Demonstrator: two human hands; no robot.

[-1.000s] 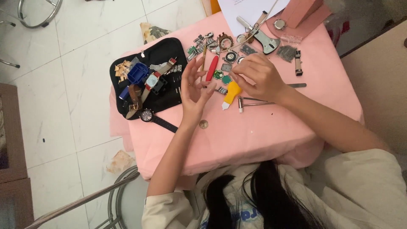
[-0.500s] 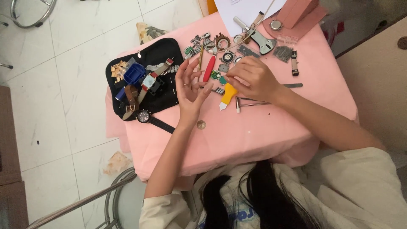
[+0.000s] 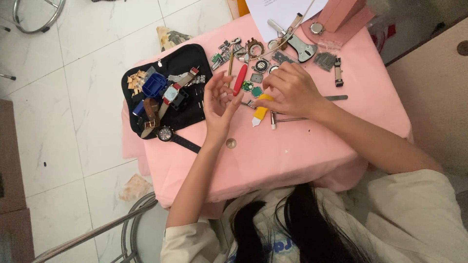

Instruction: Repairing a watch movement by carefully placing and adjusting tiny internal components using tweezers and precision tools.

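Pink tablecloth (image 3: 292,156) clutter rings both hands: black case (image 3: 180,63), yellow tool (image 3: 261,112).

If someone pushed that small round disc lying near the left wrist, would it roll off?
The round disc lies flat on the pink tablecloth, so it would probably slide, not roll. It looks thin and light, likely fiddly to pinch up.

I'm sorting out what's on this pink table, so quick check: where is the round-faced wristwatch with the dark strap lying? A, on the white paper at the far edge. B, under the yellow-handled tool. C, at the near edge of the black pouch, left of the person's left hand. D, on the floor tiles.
C: the wristwatch lies at the near edge of the black pouch, strap trailing onto the pink cloth, left of the left hand.
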